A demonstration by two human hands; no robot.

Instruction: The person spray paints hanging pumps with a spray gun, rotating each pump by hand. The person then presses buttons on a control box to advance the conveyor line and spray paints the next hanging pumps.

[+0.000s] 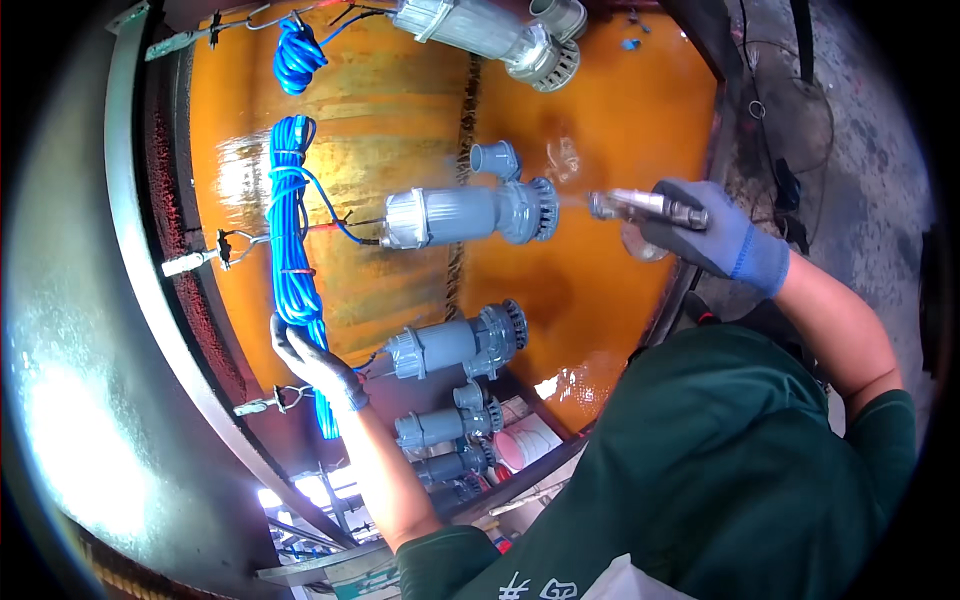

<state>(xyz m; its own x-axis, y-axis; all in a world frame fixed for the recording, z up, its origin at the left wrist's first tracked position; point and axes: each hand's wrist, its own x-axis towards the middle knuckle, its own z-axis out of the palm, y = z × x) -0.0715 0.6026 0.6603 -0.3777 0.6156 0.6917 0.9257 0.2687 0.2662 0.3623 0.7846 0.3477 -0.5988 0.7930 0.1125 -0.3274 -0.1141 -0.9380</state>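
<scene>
My right hand (705, 228), in a grey-blue glove, is closed round a metal spray gun (645, 204). A faint mist spreads from its nozzle toward the strainer end of a submersible pump (455, 216), which hangs sideways and looks coated in wet grey-blue paint. The gun's nozzle stays a short way off the pump. My left hand (318, 368), in a dark glove, is closed at the lower end of a tied bundle of blue cable (290, 230). This cable runs to the pump's left end. The left fingers are partly hidden.
Other grey-blue pumps (445, 347) hang nearer to me, and a paler pump (480, 35) hangs beyond, beside another blue cable coil (297, 58). Hooks (190, 263) hold them along a metal rail (150, 260). Behind stands an orange-coated booth wall (590, 300). A pink bucket (518, 447) sits below.
</scene>
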